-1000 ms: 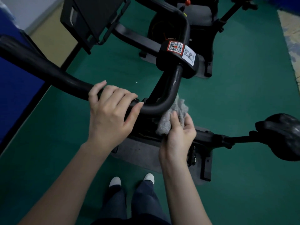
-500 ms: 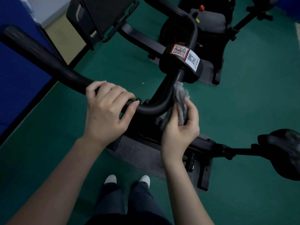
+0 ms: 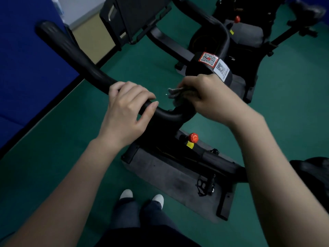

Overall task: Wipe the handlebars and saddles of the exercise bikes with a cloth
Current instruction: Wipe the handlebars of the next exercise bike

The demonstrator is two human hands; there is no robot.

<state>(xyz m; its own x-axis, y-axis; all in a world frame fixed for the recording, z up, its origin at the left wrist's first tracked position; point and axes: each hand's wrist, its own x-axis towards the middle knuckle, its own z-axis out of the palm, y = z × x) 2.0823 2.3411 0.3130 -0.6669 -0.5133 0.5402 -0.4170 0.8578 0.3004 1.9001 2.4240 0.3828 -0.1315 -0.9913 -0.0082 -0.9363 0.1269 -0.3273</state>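
The right hand [image 3: 208,98] curls its grip around a grey cloth [image 3: 175,94] at the handlebar [image 3: 74,56] bend. The left hand [image 3: 126,111] clasps the bar just beside it, where it stretches away up-left.

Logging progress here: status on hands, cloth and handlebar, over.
Left hand grips the black curved handlebar. Right hand holds the crumpled grey cloth against it, near the QR-stickered clamp. No obstruction seen.

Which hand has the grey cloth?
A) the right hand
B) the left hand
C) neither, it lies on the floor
A: the right hand grips the grey cloth against the handlebar, while the left hand grips bare bar.
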